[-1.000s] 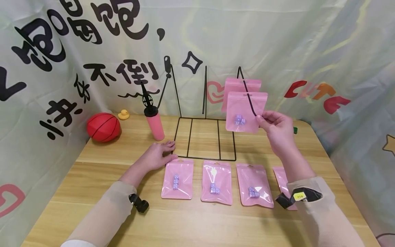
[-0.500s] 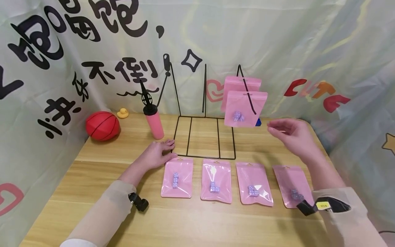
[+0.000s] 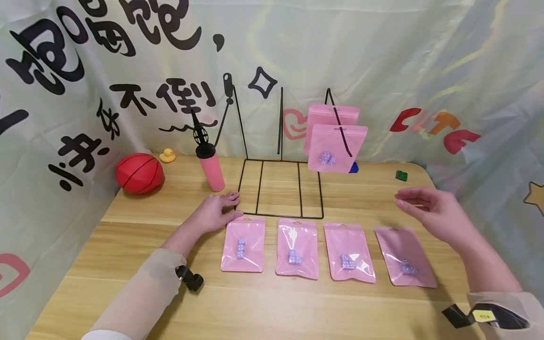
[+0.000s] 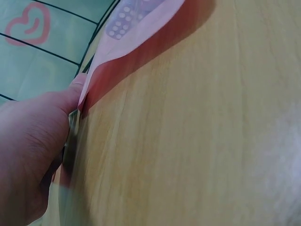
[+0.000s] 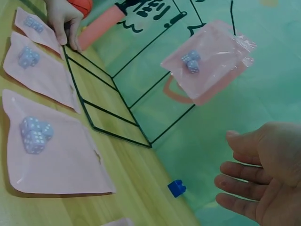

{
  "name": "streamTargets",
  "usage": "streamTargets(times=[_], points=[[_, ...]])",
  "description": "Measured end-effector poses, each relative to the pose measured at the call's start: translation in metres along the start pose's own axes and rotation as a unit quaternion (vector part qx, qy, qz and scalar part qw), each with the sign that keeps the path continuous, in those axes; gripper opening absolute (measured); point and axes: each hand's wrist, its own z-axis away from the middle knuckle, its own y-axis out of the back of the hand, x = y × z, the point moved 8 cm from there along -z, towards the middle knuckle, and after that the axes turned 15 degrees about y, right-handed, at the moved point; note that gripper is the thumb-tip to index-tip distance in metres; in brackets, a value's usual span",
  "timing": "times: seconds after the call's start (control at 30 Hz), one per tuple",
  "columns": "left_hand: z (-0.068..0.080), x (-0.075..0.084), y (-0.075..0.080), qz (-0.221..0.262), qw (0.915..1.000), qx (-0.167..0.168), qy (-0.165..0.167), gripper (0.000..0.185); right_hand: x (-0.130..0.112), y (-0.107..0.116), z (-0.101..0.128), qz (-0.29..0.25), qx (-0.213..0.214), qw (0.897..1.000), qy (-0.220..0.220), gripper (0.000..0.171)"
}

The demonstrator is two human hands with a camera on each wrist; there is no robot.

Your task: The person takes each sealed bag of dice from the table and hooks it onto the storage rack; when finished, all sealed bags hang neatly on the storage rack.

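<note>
black wire rack (image 3: 300,189): two pink plastic pouches (image 3: 318,141) hung, four before; left hand (image 3: 216,212) touching, grip unclear; right hand (image 3: 439,213) loosely spread.

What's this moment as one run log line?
left hand: at rack corner | right hand: empty | hanging bags: two, right hook | table bags: four, in row

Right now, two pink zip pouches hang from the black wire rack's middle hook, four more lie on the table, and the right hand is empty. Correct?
One slip: the head view shows the two pink zip pouches on the rightmost hook of the black wire rack, not the middle hook. Otherwise yes: four more pouches lie on the table, and the right hand is empty.
</note>
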Motion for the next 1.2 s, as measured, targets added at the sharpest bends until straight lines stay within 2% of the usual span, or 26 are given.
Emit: streamTargets(times=[0.2,0.37,0.53,0.67,0.9,1.2], points=[[0.000,-0.002,0.001,0.001,0.9999,-0.005,0.010,0.053,-0.014,-0.008,-0.001,-0.007,0.008,0.998,0.058,0.033],[-0.001,-0.005,0.003,0.006,0.9998,-0.005,0.018,0.053,-0.013,-0.010,0.003,-0.002,-0.008,0.998,0.060,0.035],[-0.002,-0.005,0.005,0.011,0.9998,0.004,0.015,0.052,0.002,-0.009,0.016,0.017,-0.038,0.998,0.054,0.042],[-0.002,-0.005,0.005,0.011,0.9998,0.002,0.015,0.052,0.024,-0.010,0.030,0.036,-0.066,0.997,0.025,0.050],[-0.001,-0.003,0.003,0.009,0.9998,-0.002,0.016,0.051,0.065,-0.012,0.058,0.049,-0.119,0.990,-0.060,0.065],[-0.001,-0.004,-0.001,0.010,0.9995,-0.015,0.027,0.053,0.094,-0.022,0.081,0.027,-0.133,0.981,-0.141,0.061]])
